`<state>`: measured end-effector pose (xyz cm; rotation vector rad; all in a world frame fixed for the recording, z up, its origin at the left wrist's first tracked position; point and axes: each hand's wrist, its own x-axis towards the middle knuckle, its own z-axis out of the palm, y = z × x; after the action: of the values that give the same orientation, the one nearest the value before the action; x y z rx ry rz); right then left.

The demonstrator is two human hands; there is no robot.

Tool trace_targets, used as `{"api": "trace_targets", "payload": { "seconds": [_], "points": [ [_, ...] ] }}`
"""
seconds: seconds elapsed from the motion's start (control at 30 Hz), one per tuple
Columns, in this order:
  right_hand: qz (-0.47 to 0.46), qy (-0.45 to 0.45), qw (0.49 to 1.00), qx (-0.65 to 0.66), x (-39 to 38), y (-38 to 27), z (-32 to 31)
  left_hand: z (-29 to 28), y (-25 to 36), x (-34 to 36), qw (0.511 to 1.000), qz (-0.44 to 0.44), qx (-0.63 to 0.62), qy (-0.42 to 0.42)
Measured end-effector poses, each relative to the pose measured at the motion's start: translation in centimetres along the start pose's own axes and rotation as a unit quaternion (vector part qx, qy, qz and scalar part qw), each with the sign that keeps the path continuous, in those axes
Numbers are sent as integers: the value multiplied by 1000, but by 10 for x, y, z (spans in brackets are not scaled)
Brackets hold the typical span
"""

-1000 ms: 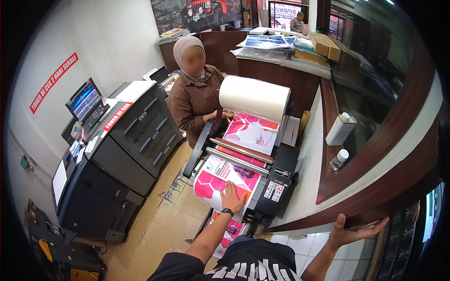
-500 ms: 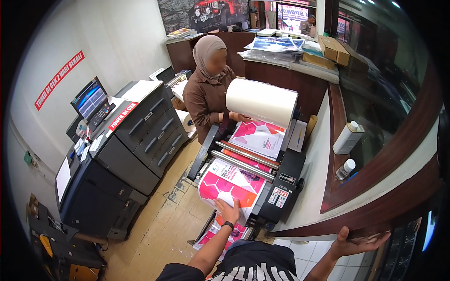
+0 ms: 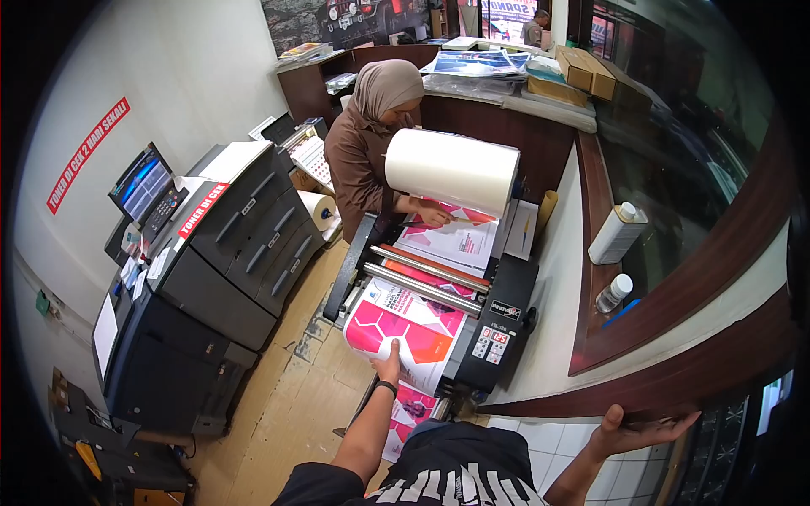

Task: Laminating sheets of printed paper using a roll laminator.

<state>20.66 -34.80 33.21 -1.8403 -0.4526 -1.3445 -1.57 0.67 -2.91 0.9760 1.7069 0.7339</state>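
Observation:
A printed pink and white sheet [image 3: 407, 327] comes out of the near side of a roll laminator [image 3: 498, 325] and curls down at its near left edge. My left hand [image 3: 387, 363] grips that edge, thumb on top, other fingers hidden underneath. Below it hang more pink printed sheets [image 3: 411, 413]. My right hand [image 3: 637, 432] is at the dark wooden ledge [image 3: 540, 406], fingers stretched out and thumb raised, with nothing seen in it. Across the machine, a co-worker's hand [image 3: 434, 215] rests on another printed sheet [image 3: 456, 239] beneath the large white film roll [image 3: 451, 171].
Steel rollers [image 3: 422, 287] cross the laminator. A large dark printer [image 3: 211, 278] stands to the left. On the right sill are a white canister [image 3: 618, 234] and a small white-capped bottle [image 3: 614, 293]. Cardboard boxes [image 3: 585, 74] and prints lie on the back counter.
My left hand has gone from lying flat on the sheet to gripping its near left edge. The co-worker has leaned in, one hand now on the far sheet. My right hand stays at the ledge.

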Motion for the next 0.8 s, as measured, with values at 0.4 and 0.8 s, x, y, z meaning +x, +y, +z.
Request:
{"api": "trace_targets", "payload": {
  "seconds": [0.4, 0.8],
  "points": [
    [26, -42, 999, 13, -2, -4, -2, 5, 7, 4, 999, 17, -30, -36],
    [23, -11, 1000, 4, -3, -5, 2, 9, 33, -14, 967, 129, 195, 106]
  ]
}}
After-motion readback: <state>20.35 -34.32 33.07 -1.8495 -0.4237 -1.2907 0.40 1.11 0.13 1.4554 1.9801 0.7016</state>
